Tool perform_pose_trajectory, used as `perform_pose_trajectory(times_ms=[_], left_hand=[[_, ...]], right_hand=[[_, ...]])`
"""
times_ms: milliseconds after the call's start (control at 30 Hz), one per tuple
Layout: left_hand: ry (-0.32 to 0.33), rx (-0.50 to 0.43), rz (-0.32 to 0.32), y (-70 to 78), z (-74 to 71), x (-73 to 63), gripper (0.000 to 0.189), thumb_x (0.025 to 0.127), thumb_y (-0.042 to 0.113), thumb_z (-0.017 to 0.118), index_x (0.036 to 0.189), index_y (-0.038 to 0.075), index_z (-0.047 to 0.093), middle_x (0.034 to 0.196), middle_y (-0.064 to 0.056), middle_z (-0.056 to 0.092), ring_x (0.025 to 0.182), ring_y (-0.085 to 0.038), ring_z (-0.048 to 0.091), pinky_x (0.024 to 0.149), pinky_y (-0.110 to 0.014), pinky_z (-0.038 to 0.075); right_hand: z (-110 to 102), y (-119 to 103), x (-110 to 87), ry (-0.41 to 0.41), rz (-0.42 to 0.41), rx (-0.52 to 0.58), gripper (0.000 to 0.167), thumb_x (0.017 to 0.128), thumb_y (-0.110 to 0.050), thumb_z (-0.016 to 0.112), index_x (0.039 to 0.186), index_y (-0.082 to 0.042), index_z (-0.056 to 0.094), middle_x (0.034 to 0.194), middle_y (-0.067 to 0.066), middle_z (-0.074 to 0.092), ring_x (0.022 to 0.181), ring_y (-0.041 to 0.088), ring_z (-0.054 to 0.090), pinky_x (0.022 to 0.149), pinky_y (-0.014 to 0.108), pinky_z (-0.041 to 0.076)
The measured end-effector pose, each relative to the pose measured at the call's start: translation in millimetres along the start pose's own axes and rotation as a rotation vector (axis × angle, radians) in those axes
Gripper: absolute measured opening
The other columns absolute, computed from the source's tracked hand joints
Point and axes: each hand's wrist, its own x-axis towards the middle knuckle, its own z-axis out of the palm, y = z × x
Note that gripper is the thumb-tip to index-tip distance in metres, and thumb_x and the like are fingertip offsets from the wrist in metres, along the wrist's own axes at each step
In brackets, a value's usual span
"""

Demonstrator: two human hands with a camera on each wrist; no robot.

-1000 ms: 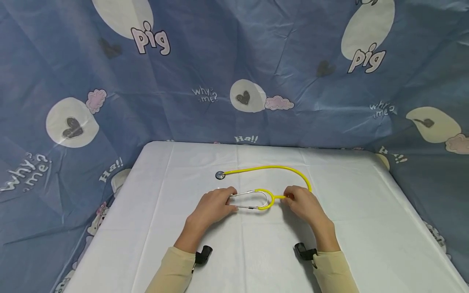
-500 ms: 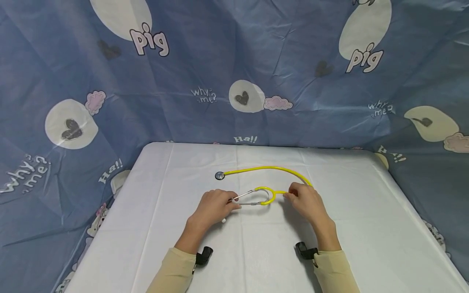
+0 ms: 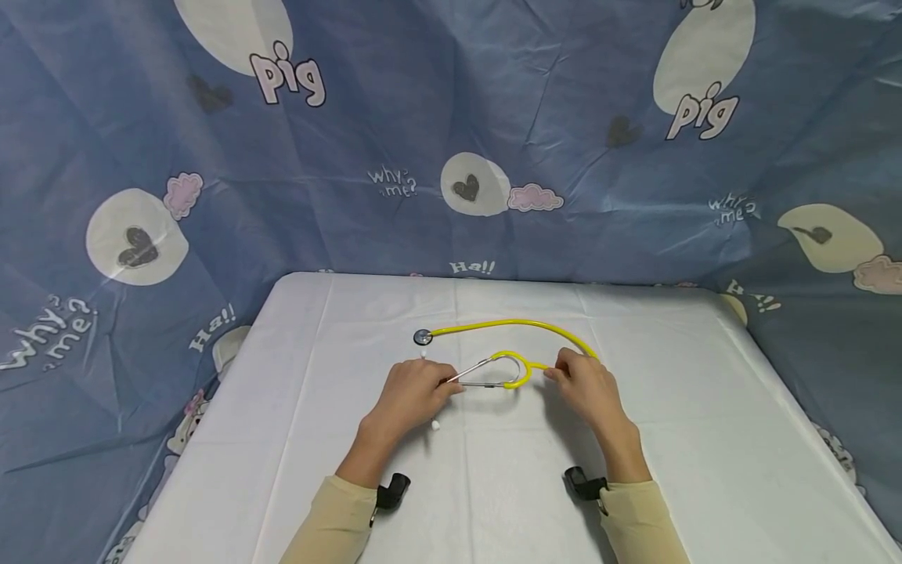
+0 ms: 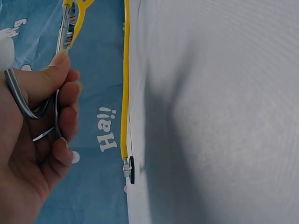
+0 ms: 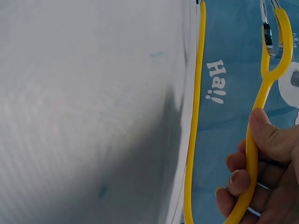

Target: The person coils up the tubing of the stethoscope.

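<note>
Sleeves (image 3: pixel 330 517) show at the near edge. Beyond them, the left hand (image 3: pixel 414 395) curls its fingers around the metal ear tubes (image 3: pixel 482 385) of a yellow stethoscope (image 3: pixel 528 372), raised above the white table (image 3: pixel 705 384) at mid-scene; the right hand (image 3: pixel 586 385) pinches its tubing (image 5: pixel 252 158) right of the fork. Farther off, the tubing curves left to the chest piece (image 3: pixel 423 338), lying on the table. Blue printed cloth (image 3: pixel 606 235) hangs behind.

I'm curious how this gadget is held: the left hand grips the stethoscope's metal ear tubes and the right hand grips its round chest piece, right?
Not quite: the right hand grips the yellow tube. The head view shows this, with the round chest piece lying on the white table. The left hand does grip the metal ear tubes.
</note>
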Motion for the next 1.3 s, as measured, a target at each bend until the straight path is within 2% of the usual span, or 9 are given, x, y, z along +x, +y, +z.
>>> perform_pose_trajectory(times_ms=[333, 567, 700, 867, 1000, 1133, 1200, 1300], left_hand=[[0.117, -0.007, 0.056, 1.6, 2.0, 0.4, 0.021, 0.088, 0.038, 0.073, 0.071, 0.030, 0.064, 0.059, 0.017, 0.049, 0.055, -0.003, 0.042, 0.048, -0.022, 0.028], [0.222, -0.061, 0.065, 3.1, -4.3, 0.4, 0.011, 0.087, 0.037, 0.075, 0.079, 0.030, 0.073, 0.073, 0.017, 0.069, 0.057, -0.001, 0.045, 0.051, -0.019, 0.032], [0.283, -0.100, 0.091, 5.0, -8.6, 0.5, 0.013, 0.086, 0.035, 0.076, 0.076, 0.028, 0.071, 0.065, 0.016, 0.063, 0.053, -0.001, 0.039, 0.049, -0.018, 0.028], [0.306, -0.129, 0.102, 7.5, -8.6, 1.9, 0.017, 0.087, 0.035, 0.075, 0.073, 0.028, 0.068, 0.057, 0.015, 0.052, 0.051, -0.001, 0.035, 0.049, -0.018, 0.025], [0.300, -0.147, 0.071, 7.8, -9.0, 1.2, 0.011, 0.087, 0.035, 0.075, 0.079, 0.028, 0.073, 0.061, 0.016, 0.057, 0.053, 0.000, 0.039, 0.050, -0.018, 0.028], [0.291, -0.183, 0.042, 7.0, -12.0, 1.1, 0.008, 0.087, 0.035, 0.075, 0.087, 0.027, 0.077, 0.067, 0.014, 0.063, 0.054, 0.000, 0.042, 0.051, -0.018, 0.032], [0.289, -0.204, 0.034, 6.0, -14.4, 1.4, 0.009, 0.087, 0.034, 0.076, 0.089, 0.026, 0.078, 0.068, 0.014, 0.064, 0.055, 0.000, 0.043, 0.051, -0.019, 0.033], [0.282, -0.231, 0.024, 3.5, -18.1, 1.8, 0.007, 0.086, 0.034, 0.076, 0.088, 0.027, 0.078, 0.066, 0.014, 0.063, 0.055, 0.000, 0.044, 0.052, -0.020, 0.035]], right_hand=[[5.7, -5.8, 0.0, -0.020, 0.000, 0.037, 0.023, 0.093, -0.026, 0.070, 0.079, -0.012, 0.059, 0.068, 0.002, 0.057, 0.059, 0.017, 0.047, 0.054, 0.029, 0.036], [6.6, -9.7, 1.2, 0.009, -0.036, 0.094, 0.019, 0.094, -0.026, 0.069, 0.082, -0.014, 0.062, 0.069, 0.001, 0.058, 0.060, 0.016, 0.046, 0.056, 0.030, 0.037], [4.1, -13.2, 1.7, 0.009, -0.080, 0.139, 0.015, 0.095, -0.025, 0.066, 0.086, -0.013, 0.064, 0.071, 0.001, 0.058, 0.061, 0.015, 0.046, 0.059, 0.030, 0.038], [1.0, -11.7, 1.4, 0.003, -0.087, 0.159, 0.017, 0.097, -0.022, 0.064, 0.084, -0.010, 0.062, 0.069, 0.001, 0.056, 0.060, 0.015, 0.045, 0.058, 0.029, 0.038], [2.1, -8.3, 1.3, -0.044, -0.070, 0.151, 0.016, 0.098, -0.019, 0.063, 0.084, -0.010, 0.061, 0.069, 0.002, 0.055, 0.059, 0.015, 0.044, 0.056, 0.028, 0.037], [3.6, -2.7, 0.9, -0.080, -0.040, 0.128, 0.009, 0.098, -0.015, 0.060, 0.100, -0.008, 0.066, 0.089, 0.008, 0.071, 0.068, 0.018, 0.052, 0.062, 0.030, 0.042], [3.4, 1.3, 0.8, -0.089, -0.024, 0.109, 0.014, 0.099, -0.013, 0.059, 0.109, -0.009, 0.067, 0.104, 0.010, 0.074, 0.076, 0.021, 0.057, 0.068, 0.034, 0.046], [2.0, 8.4, 0.6, -0.092, -0.001, 0.085, 0.020, 0.099, -0.012, 0.058, 0.116, -0.008, 0.067, 0.114, 0.013, 0.072, 0.091, 0.028, 0.063, 0.078, 0.044, 0.050]])
